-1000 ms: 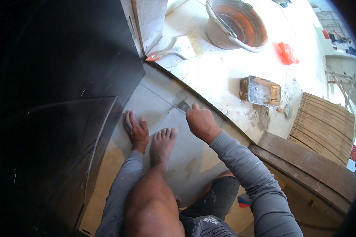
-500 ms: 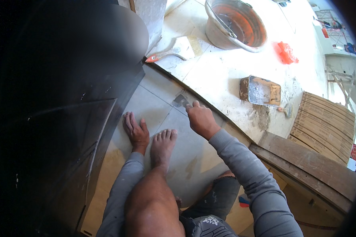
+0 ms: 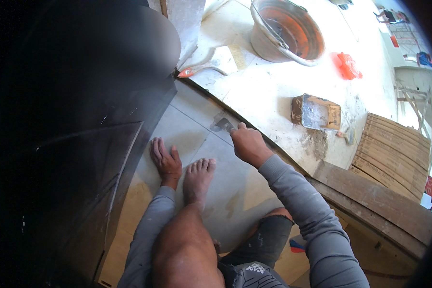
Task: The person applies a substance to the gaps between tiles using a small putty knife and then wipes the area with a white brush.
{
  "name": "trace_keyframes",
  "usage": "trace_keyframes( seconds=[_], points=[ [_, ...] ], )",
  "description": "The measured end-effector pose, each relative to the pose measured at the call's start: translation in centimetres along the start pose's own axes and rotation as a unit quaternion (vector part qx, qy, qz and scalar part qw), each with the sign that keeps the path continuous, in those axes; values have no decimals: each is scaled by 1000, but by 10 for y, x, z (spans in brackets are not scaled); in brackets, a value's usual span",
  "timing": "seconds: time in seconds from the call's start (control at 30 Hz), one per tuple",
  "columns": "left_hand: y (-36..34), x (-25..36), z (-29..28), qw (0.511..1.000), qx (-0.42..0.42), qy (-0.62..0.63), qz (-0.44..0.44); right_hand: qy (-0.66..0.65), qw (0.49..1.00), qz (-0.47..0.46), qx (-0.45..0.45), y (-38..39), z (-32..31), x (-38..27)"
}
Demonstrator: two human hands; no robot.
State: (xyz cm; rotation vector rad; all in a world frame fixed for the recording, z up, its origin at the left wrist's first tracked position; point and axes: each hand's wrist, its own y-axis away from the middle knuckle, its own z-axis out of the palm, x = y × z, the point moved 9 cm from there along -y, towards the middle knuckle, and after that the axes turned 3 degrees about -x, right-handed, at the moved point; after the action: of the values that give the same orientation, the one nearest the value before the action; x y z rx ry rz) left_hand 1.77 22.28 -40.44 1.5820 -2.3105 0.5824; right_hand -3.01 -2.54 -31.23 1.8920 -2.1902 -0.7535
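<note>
My right hand [image 3: 248, 145] is closed round the handle of a putty knife [image 3: 224, 125], whose metal blade lies at the tiled floor close to the raised edge. Beside the blade is a grey smear [image 3: 218, 120] on a tile joint. My left hand [image 3: 166, 161] rests on the grey floor tiles [image 3: 187, 122] with its fingers stretched out, holding nothing. Just right of it is my bare foot [image 3: 199, 180]. Most of the knife's handle is hidden inside my right fist.
On the pale raised surface stand a large bucket [image 3: 261, 43], a wide brush [image 3: 223, 60], a rectangular tin [image 3: 296, 110] with grey residue, a small brush [image 3: 346, 136] and a red plastic bag [image 3: 349, 67]. Stacked cardboard boxes [image 3: 391, 153] lie right. A dark panel [image 3: 81, 168] borders the left.
My right hand and the putty knife have shifted slightly right and toward me, uncovering more of the grey smear. My left hand stays flat on the tiles.
</note>
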Motion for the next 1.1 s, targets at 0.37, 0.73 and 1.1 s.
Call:
trace_keyframes(
  seconds=[0.37,0.73,1.1],
  points=[
    [0,-7,3,1000,-22,13,-10,-10,999,31,-20,0,5,20],
    [1,-12,2,1000,-19,-11,-11,-36,999,28,-8,1,-8,17],
    [-2,-13,1,999,-28,5,-36,-293,935,134,146,148,-141,94]
  ],
)
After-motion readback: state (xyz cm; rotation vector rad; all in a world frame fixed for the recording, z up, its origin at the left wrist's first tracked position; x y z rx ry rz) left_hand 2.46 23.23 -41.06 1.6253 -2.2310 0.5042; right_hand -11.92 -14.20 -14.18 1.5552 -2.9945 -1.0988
